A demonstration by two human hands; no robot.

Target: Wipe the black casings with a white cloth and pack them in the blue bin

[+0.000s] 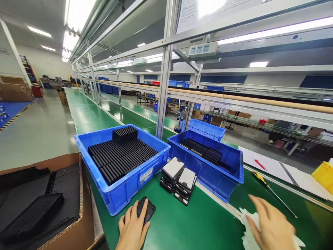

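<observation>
My left hand [133, 222] lies over a flat black rectangular plastic part [148, 210] on the green bench, its fingers and thumb around the part. Just beyond it stand short stacks of black parts with pale, label-like faces [179, 177]. My right hand [273, 224] is at the lower right, slightly blurred. Its thumb and forefinger are apart above a crumpled white cloth or tissue [246, 222], which shows on both sides of the hand. Whether the hidden fingers touch the cloth is unclear.
A blue bin [104, 185] holds rows of black parts; another blue bin [213, 185] holds fewer. A cardboard box [75, 231] with black trays stands left. A yellow-handled screwdriver [261, 180], a red pen-like tool [260, 164] and a yellow bin [324, 177] are right. A metal post [163, 93] rises behind.
</observation>
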